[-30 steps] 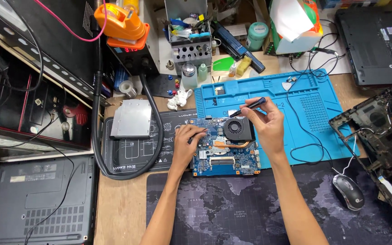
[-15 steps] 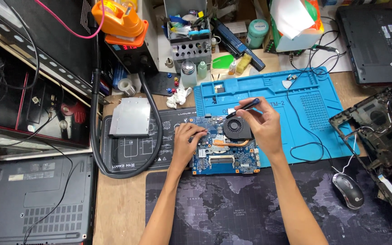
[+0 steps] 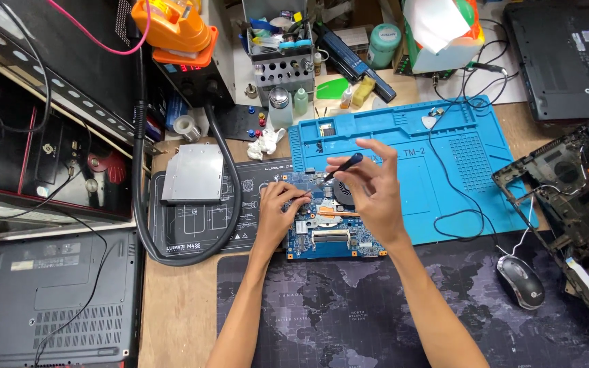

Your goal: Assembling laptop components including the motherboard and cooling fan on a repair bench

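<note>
Here the left hand point(image 3: 282, 212) lies flat with its fingers spread on the blue circuit board point(image 3: 335, 232), pressing on the board's left part; its grip is open and holds nothing. The right hand point(image 3: 375, 187) hovers over the board's upper right, its thumb and fingers pinched on a slim dark screwdriver point(image 3: 342, 165) that slants down and to the left, the tip at or just above the board near its top edge; whether it touches is hard to tell from this height. A round black fan point(image 3: 341, 194) sits on the board, partly hidden under the right hand.

The board lies on the table, straddling three mats: a black printed mat point(image 3: 192, 225) on its left, a blue silicone work mat point(image 3: 444, 170) on its right and behind, and a dark world-map mat point(image 3: 349, 307) under its near edge. A silver optical drive point(image 3: 192, 174) rests on the black mat, ringed by a thick black hose point(image 3: 230, 197). A grey mouse point(image 3: 521, 281) lies on the map mat, well to the right. A closed grey laptop point(image 3: 49, 300) sits at the lower left, and a stripped laptop chassis point(image 3: 574, 184) at the right edge.
</note>
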